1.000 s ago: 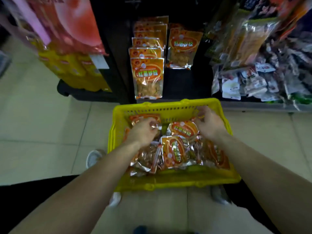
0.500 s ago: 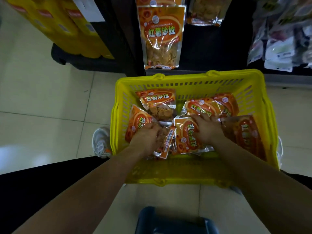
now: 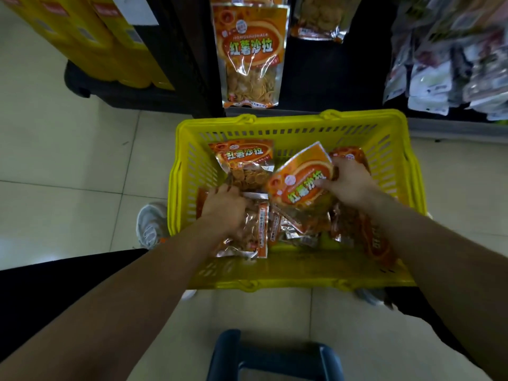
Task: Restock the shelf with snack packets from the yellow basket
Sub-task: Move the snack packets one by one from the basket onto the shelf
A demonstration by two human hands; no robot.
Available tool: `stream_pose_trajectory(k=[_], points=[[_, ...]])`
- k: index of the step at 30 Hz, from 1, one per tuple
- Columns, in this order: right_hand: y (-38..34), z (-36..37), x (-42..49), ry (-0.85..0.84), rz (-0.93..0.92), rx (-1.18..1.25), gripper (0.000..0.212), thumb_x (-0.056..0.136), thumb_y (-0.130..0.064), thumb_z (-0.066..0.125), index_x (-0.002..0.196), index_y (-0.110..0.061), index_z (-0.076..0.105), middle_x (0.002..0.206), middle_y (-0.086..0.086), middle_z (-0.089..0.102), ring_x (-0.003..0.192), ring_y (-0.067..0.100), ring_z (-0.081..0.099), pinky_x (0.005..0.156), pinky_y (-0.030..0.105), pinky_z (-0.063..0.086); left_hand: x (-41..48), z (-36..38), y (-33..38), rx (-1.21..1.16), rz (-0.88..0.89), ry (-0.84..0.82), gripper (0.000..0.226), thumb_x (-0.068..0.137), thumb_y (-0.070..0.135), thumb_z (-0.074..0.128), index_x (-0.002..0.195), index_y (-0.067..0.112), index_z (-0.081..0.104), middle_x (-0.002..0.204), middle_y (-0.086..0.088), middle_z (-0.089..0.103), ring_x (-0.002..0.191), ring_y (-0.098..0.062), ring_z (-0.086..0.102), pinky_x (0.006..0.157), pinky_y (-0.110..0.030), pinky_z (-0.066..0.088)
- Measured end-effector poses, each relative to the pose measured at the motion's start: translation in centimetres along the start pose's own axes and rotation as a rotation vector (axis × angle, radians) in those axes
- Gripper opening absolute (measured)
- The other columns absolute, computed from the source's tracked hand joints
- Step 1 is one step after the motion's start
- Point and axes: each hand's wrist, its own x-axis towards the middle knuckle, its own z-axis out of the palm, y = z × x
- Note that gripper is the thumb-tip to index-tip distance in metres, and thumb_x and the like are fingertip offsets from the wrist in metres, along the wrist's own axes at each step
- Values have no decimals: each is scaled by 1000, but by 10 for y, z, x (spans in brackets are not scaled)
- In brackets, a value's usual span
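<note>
- Right hand (image 3: 350, 182) pinches an orange snack packet (image 3: 299, 182), tilted up above the other packets in the yellow basket (image 3: 288, 123); left hand (image 3: 224, 206) curls down onto them, fingertips hidden, grip unclear.
- Basket sits on pale floor tiles (image 3: 68, 160) against a dark shelf (image 3: 330, 78), where a matching shelf packet (image 3: 248, 56) stands.
- Pale bags (image 3: 439, 78) at right are blurred; a blue object (image 3: 275, 358) is cut off below.

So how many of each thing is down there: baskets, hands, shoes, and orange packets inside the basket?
Basket: 1
Hands: 2, left hand and right hand
Shoes: 2, one clear, one blurred
Orange packets in the basket: about 6; they overlap, so not certain
Total: about 11
</note>
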Motion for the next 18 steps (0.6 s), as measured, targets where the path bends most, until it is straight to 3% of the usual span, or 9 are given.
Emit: stream_pose_trajectory(k=[3, 5, 8, 11, 14, 16, 18], points=[[-6, -21, -5, 36, 6, 126, 24, 86, -36, 76, 102, -19, 69, 92, 5, 74, 93, 27, 70, 82, 36, 55, -4, -8, -5, -80, 0, 70, 38, 86, 49, 66, 119, 31, 65, 127, -1, 54, 123, -27, 46, 97, -44, 43], [-11, -34, -11, 42, -6, 185, 14, 89, -33, 74, 94, -22, 66, 82, -2, 71, 82, 23, 71, 75, 32, 53, -10, -16, -8, -133, 15, 22, 33, 85, 50, 68, 112, 34, 62, 121, 3, 61, 116, -24, 55, 90, -38, 46], [-16, -49, -22, 21, -52, 328, 16, 90, -27, 73, 104, -20, 67, 92, 0, 75, 76, 20, 75, 81, 40, 59, -18, -20, -8, -247, 10, -81, 38, 86, 44, 68, 121, 37, 53, 123, 2, 67, 110, -24, 63, 86, -36, 52], [-17, -58, -31, 64, -105, 251, 27, 89, -30, 74, 113, -20, 68, 105, -1, 73, 95, 19, 68, 90, 37, 52, -26, -21, -9, -297, -7, -22, 48, 89, 27, 67, 134, 32, 49, 129, -6, 64, 115, -28, 61, 88, -38, 53], [-19, -58, -37, 81, -108, 254, 19, 86, -29, 77, 101, -24, 65, 90, -6, 70, 82, 16, 65, 77, 30, 48, -32, -27, -14, -70, -80, -12, 45, 92, 17, 60, 135, 26, 51, 124, -10, 63, 115, -30, 60, 86, -39, 50], [-18, -50, -37, 84, -88, 267, 18, 86, -27, 78, 95, -23, 63, 77, -10, 66, 68, 12, 62, 59, 25, 44, -35, -29, -19, 82, -99, -34, 43, 92, 17, 59, 133, 25, 54, 125, -10, 63, 119, -30, 58, 93, -40, 48], [-16, -42, -36, 76, -70, 268, 20, 87, -28, 76, 99, -20, 63, 80, -7, 66, 66, 9, 62, 53, 22, 42, -37, -23, -24, 190, -95, -29, 45, 91, 20, 59, 135, 25, 54, 131, -10, 61, 124, -30, 53, 101, -41, 41]])
